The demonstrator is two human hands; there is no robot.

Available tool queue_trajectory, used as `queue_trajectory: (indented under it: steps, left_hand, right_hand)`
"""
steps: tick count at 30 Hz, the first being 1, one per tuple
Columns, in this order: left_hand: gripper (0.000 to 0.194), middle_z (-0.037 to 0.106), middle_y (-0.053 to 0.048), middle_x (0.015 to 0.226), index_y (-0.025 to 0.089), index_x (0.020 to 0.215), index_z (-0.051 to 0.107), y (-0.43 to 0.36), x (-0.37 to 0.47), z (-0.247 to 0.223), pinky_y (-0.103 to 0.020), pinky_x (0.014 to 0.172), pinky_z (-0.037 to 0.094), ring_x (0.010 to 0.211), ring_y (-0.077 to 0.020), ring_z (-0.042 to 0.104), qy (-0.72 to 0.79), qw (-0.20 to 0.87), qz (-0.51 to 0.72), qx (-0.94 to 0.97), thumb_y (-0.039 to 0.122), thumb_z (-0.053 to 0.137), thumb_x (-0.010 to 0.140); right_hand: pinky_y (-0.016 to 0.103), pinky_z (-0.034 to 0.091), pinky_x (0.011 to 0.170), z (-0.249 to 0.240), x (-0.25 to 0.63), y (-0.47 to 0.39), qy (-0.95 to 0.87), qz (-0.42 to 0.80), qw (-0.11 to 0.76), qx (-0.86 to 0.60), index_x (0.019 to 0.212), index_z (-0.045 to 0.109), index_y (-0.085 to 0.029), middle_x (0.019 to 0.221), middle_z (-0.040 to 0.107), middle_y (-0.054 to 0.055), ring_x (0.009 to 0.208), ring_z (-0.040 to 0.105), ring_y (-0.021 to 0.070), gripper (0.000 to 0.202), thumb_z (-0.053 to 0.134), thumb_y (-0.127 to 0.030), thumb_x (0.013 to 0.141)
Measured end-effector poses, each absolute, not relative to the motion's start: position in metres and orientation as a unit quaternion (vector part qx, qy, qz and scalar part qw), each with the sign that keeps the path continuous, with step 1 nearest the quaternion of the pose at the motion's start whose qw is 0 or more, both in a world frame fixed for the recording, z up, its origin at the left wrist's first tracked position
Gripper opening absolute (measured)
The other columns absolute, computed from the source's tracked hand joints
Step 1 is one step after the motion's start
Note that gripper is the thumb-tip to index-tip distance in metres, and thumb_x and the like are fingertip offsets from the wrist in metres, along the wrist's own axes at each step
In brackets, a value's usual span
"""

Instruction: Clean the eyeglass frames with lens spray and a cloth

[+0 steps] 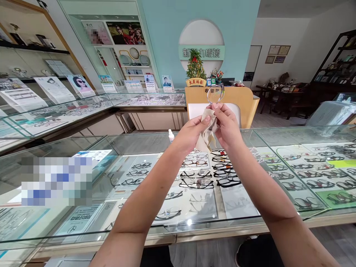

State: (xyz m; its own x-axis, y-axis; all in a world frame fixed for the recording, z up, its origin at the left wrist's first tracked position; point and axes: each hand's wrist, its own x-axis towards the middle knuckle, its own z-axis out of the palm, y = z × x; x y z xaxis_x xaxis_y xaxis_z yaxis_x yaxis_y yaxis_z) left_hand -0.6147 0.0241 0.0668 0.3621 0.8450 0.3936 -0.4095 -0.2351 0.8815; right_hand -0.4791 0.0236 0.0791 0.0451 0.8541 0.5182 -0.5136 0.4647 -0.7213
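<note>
Both my hands are raised above the glass counter. Between the fingers of my left hand (190, 134) is a pale beige cleaning cloth (206, 138), its loose end hanging below. My right hand (228, 124) is closed beside it, pinching a pair of eyeglasses (223, 93) that stick up above the fingertips. The cloth bunches against the right-hand fingers and covers the lower part of the eyeglasses. A small white spray bottle (171, 135) stands on the counter just left of my left hand.
Under the glass top of the display counter (139, 231) lie rows of spectacle frames (196, 173). Printed cards (94, 155) are at the left. Further off are another glass case (150, 99), a wooden cashier desk (251, 107) with a plant (196, 66), and a plastic-wrapped object (326, 118) at right.
</note>
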Motion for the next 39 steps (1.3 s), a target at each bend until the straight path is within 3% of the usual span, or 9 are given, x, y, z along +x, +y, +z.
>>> queue_trajectory:
  steps: [8,14,21,31,39]
  left_hand:
    - [0.058,0.072,-0.003,0.077,0.016,0.086,0.078,0.022,-0.63,0.073,-0.028,0.062,0.042,0.065,-0.015,0.059,0.287,0.528,0.464,0.651,0.069,0.099,0.074]
    - [0.059,0.074,-0.003,0.089,0.017,0.103,0.076,0.017,-0.632,0.078,-0.027,0.069,0.05,0.074,-0.016,0.063,0.223,0.509,0.484,0.676,0.066,0.098,0.078]
    - [0.06,0.074,-0.007,0.112,0.02,0.13,0.072,0.023,-0.626,0.069,-0.03,0.08,0.055,0.093,-0.0213,0.067,0.205,0.397,0.538,0.714,0.065,0.087,0.093]
    - [0.066,0.077,-0.009,0.113,0.021,0.136,0.071,0.017,-0.625,0.069,-0.035,0.084,0.057,0.099,-0.0256,0.072,0.248,0.337,0.563,0.712,0.071,0.083,0.094]
    - [0.059,0.074,-0.005,0.091,0.022,0.118,0.075,0.018,-0.622,0.07,-0.032,0.074,0.052,0.082,-0.0211,0.066,0.241,0.359,0.591,0.682,0.076,0.078,0.096]
  right_hand:
    - [0.031,0.059,0.08,0.08,-0.479,0.02,-0.51,0.474,0.695,-0.178,0.088,0.067,-0.028,0.101,0.077,0.0,0.09,0.068,0.0168,0.044,0.098,-0.058,0.081]
    - [0.032,0.061,0.086,0.081,-0.478,0.02,-0.507,0.485,0.694,-0.157,0.087,0.067,-0.028,0.102,0.079,0.0,0.093,0.07,0.0177,0.041,0.098,-0.054,0.082]
    - [0.034,0.063,0.089,0.083,-0.479,0.017,-0.503,0.507,0.684,-0.15,0.088,0.068,-0.028,0.103,0.08,0.0,0.097,0.072,0.0191,0.041,0.099,-0.055,0.081]
    - [0.033,0.062,0.089,0.083,-0.481,0.015,-0.505,0.512,0.675,-0.169,0.086,0.064,-0.028,0.109,0.08,0.001,0.102,0.072,0.0195,0.045,0.1,-0.054,0.078]
    - [0.035,0.062,0.097,0.085,-0.484,0.013,-0.528,0.497,0.673,-0.148,0.082,0.062,-0.029,0.103,0.08,0.0,0.103,0.072,0.0201,0.048,0.102,-0.056,0.076]
